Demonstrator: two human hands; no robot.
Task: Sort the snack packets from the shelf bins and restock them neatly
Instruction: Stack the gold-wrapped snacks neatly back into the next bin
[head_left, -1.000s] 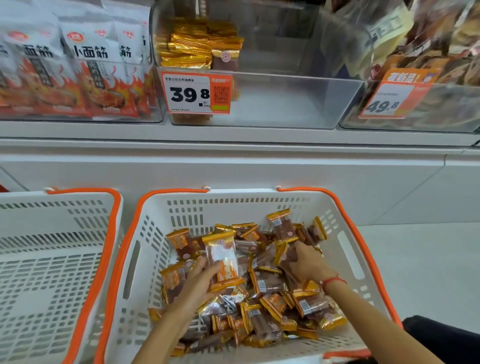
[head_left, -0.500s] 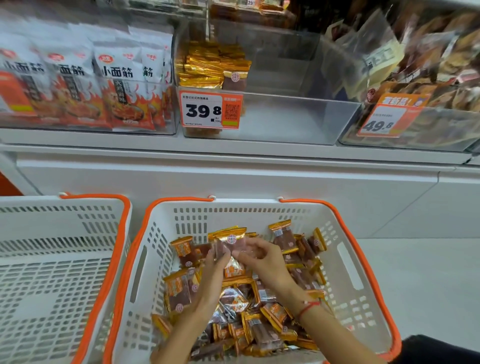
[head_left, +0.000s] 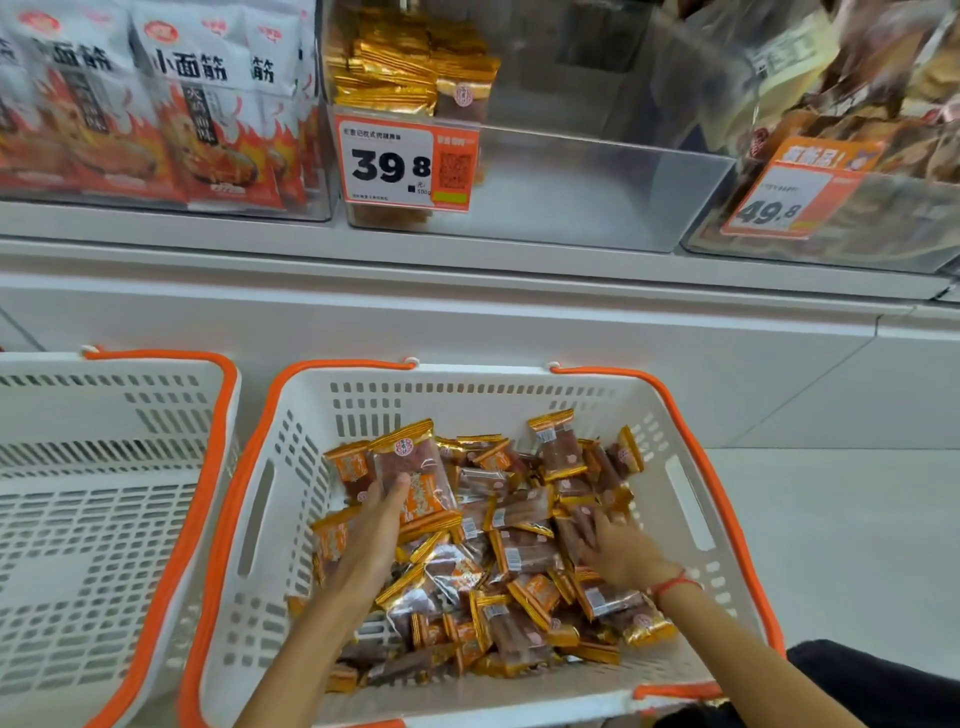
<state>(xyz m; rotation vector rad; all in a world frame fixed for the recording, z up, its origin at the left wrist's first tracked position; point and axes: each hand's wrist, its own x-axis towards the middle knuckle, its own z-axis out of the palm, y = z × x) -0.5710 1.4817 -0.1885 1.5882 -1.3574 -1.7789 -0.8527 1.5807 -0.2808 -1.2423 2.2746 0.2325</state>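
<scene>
1. Fingers of the left hand (head_left: 375, 525) curl round a small stack of snack packets (head_left: 415, 475), thumb pressed on the clear front of the top one, holding it raised above the heap.
2. Fingers of the right hand (head_left: 618, 551) are spread flat and reach down among the loose packets (head_left: 524, 556); whether they pinch any packet cannot be told. A red string bracelet (head_left: 672, 583) sits on that wrist.
3. Head view, lower part: the loose packets, gold-edged with orange labels and brown contents, lie jumbled in a white basket (head_left: 291, 499) with orange handles. A second white basket (head_left: 104, 467) stands just beside it on the left.
4. Head view, upper part: a clear shelf bin (head_left: 597, 208) holds a neat stack of gold packets (head_left: 410, 67) in its left rear corner, with a price tag (head_left: 405, 163) reading 39.8 on its front.
5. White and red bags (head_left: 197, 104) with flame print fill the bin to the left; a bin to the right carries a tag (head_left: 779, 200) reading 49.8 and brownish packets, blurred.
</scene>
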